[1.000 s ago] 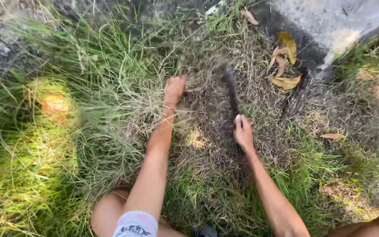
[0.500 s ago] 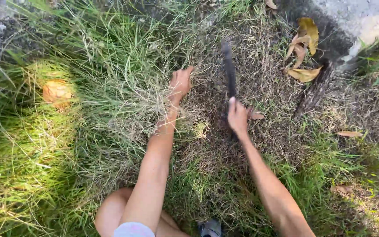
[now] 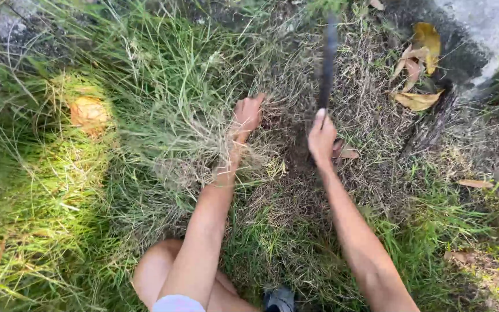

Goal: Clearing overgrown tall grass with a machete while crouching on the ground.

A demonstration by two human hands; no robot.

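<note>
My right hand (image 3: pixel 321 137) is closed around the handle of a long dark blade (image 3: pixel 327 63), which points away from me and is blurred by motion above the dry grass. To its left, my left hand (image 3: pixel 247 115) presses into a clump of long grass (image 3: pixel 186 124), holding it bent over to the left. Between the two hands lies a patch of short, brown, cut grass (image 3: pixel 287 144). My bare knee (image 3: pixel 154 271) shows at the bottom.
Tall green grass covers the left side, with an orange dry leaf (image 3: pixel 88 112) in it. Yellow dry leaves (image 3: pixel 417 63) lie at the upper right by a concrete slab (image 3: pixel 486 26). A dark shoe tip (image 3: pixel 278 299) is at the bottom.
The blade has swung up and away from me, and my right hand has risen with it. My left hand has stayed on the grass clump.
</note>
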